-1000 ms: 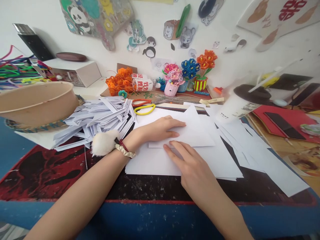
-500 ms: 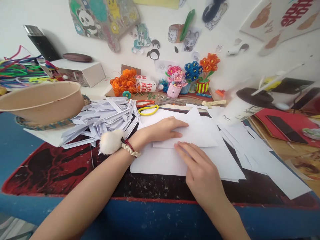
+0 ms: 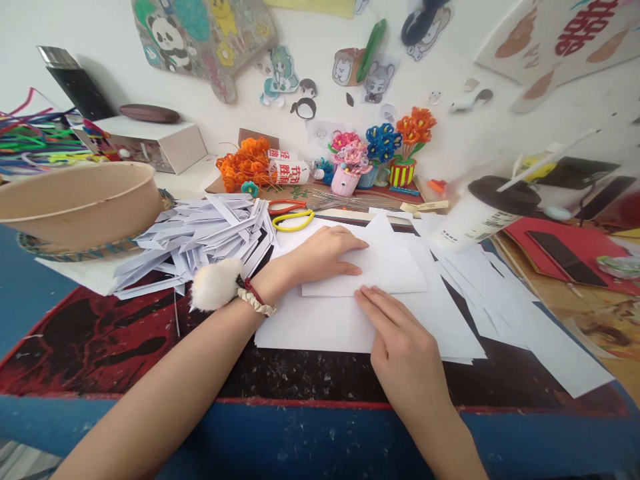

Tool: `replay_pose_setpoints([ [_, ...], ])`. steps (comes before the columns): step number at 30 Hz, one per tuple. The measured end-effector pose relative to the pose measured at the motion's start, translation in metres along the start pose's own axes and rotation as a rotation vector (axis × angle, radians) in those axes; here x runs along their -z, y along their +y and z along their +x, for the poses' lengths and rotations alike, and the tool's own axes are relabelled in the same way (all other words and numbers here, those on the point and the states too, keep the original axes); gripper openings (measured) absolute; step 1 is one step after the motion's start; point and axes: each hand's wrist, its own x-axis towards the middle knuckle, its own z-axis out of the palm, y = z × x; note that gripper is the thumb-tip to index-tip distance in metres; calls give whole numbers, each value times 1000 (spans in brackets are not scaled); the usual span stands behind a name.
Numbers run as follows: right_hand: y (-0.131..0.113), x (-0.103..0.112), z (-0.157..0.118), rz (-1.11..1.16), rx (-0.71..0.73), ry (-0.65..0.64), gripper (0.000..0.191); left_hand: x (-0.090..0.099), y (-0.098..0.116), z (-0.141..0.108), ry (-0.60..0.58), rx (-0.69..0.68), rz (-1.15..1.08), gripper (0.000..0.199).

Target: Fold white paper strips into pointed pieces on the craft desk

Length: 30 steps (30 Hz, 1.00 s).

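Observation:
A folded sheet of white paper (image 3: 393, 270) lies on a stack of larger white sheets (image 3: 315, 327). My left hand (image 3: 327, 253) rests flat on the folded sheet, fingers stretched out to the right. My right hand (image 3: 405, 340) has its fingertips on the sheet's near folded edge; the fingers are extended and lie close together. A cream hair tie with a fluffy white ball (image 3: 217, 285) is around my left wrist. Left of the stack is a heap of folded paper strips (image 3: 200, 233). Yellow tool handles (image 3: 293, 220) and orange handles (image 3: 287, 205) lie behind my left hand.
A large beige bowl (image 3: 75, 200) stands at the left. At the right is a white cup with a dark lid (image 3: 475, 217) and a straw, near loose white sheets (image 3: 555, 347). Pipe-cleaner flowers in pots (image 3: 345, 180) line the wall. A dark red mat (image 3: 100, 347) covers the table's front.
My right fingertips have shifted slightly right along the folded edge. My left hand stays on the paper. The whole view has moved a little.

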Motion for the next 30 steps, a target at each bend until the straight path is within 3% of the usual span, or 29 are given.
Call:
replay_pose_setpoints([
  [5,-1,2,0,39,6,-30,53,0,0,0,-12,51,-66,42],
  [12,-4,6,3,55,187,-44,53,2,3,-1,-19,86,-101,42],
  [25,-4,5,3,51,140,-50,53,3,4,0,-39,118,-109,43],
  [30,-3,6,1,13,96,44,47,4,4,0,-49,139,-114,43],
])
